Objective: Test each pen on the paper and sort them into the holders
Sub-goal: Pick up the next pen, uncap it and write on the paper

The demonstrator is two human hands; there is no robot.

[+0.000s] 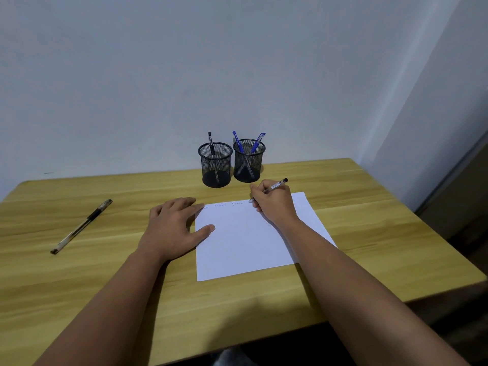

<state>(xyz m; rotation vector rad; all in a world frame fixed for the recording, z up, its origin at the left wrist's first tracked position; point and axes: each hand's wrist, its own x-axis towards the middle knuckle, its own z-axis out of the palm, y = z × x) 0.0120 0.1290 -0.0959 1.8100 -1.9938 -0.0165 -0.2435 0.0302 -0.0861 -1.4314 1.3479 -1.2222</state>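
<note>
One light, stiff black pen (272,188) sits pinched low on its barrel in the right hand (274,204), tip on the paper (245,241); left hand (171,228) lies flat, fingers straight, steadying the sheet's edge on the counter (105,273).

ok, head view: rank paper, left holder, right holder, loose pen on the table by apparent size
1. paper, largest.
2. left holder and right holder: look alike, no ranking.
3. loose pen: longest line but thinnest; nearer the camera, so unsure.
</note>
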